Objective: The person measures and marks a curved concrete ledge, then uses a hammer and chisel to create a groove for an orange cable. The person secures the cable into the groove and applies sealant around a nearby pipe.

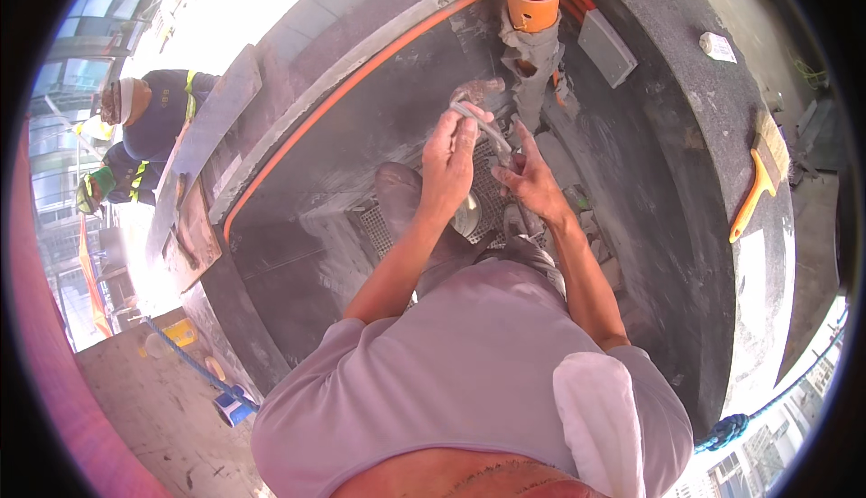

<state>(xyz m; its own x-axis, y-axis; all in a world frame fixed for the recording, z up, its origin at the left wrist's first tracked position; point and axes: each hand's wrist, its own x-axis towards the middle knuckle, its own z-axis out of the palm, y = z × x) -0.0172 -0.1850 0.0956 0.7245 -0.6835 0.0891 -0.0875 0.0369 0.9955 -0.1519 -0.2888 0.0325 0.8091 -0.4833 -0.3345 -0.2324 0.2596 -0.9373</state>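
Note:
Both my hands are raised in front of me over a dark, recessed pit. A slim, curved grey piece [487, 128], smeared with what looks like mortar, runs between them; its exact kind I cannot make out. My left hand [451, 160] closes its fingers around the upper end, beside a brownish lump [480, 91]. Near the lower end, my right hand [537, 182] grips it with thumb and bent fingers, the index finger pointing up. Just beyond stands an orange pipe [532, 13] with rough grey mortar [530, 60] around its base.
An orange conduit [347, 83] follows the left wall. A grey slab [606, 49] leans right of the pipe. On the right ledge lie a brush [760, 182] and a small white item [717, 47]. Perforated grating [372, 229] is by my feet. Two people [149, 119] are at the left.

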